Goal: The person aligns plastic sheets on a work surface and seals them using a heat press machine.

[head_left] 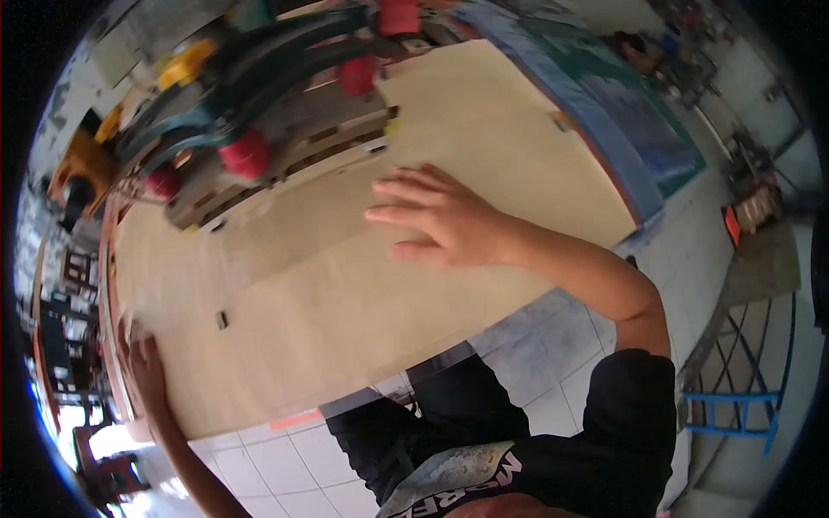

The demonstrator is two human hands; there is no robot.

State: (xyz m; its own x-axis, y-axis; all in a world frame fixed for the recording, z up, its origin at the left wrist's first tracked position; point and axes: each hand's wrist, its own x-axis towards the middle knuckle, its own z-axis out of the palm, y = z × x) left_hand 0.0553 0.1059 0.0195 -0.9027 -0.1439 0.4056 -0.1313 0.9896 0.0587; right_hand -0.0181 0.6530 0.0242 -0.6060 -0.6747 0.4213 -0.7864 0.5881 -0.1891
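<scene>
A large pale wooden board lies flat on a saw table and fills the middle of the view. My right hand rests palm down on the board's upper middle, fingers spread and pointing left. My left hand grips the board's near left edge, fingers over the rim. Just beyond the board's far edge stands a green machine guard with red round knobs.
A blue and green panel lies along the board's right side. Pale floor tiles show below the table. A blue metal frame stands at the lower right. Cluttered workshop shelves sit at the left rim.
</scene>
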